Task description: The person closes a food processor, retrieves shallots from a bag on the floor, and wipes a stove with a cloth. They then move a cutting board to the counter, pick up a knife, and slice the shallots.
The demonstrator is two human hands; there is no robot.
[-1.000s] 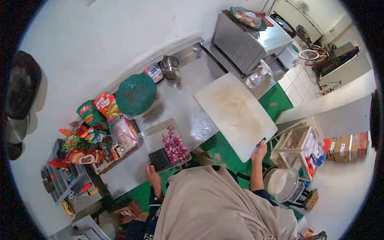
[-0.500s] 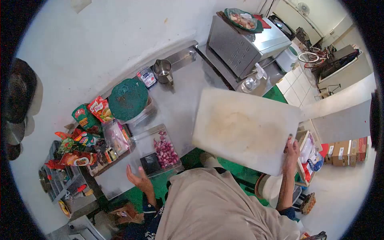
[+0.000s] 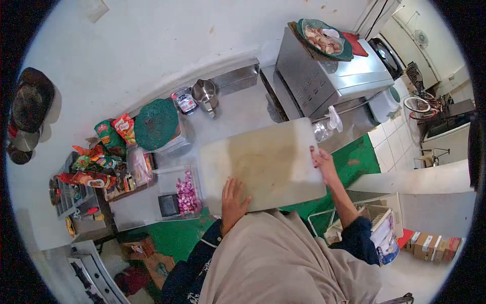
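A large white cutting board (image 3: pixel 273 172) with brownish stains hangs in front of me, its left end over the steel table (image 3: pixel 238 109). Gripping it by its right end, near the handle hole, is my right hand (image 3: pixel 324 166). My left hand (image 3: pixel 234 203) lies with fingers stretched out over the board's near edge, close to my apron. Just left of the board, a clear plastic tub (image 3: pixel 161 178) holds peeled shallots (image 3: pixel 186 195) and a small black box (image 3: pixel 169 205).
Behind the tub stands a container with a green lid (image 3: pixel 156 124). A metal pitcher (image 3: pixel 204 93) and a labelled jar (image 3: pixel 185 101) are near the wall. Food packets (image 3: pixel 96 180) crowd the left end. A steel appliance (image 3: pixel 329 71) and spray bottle (image 3: pixel 329 124) stand at right.
The board has moved left over the table with my right hand. My left hand has come from beside the tub to the board's near edge. The view has shifted too.
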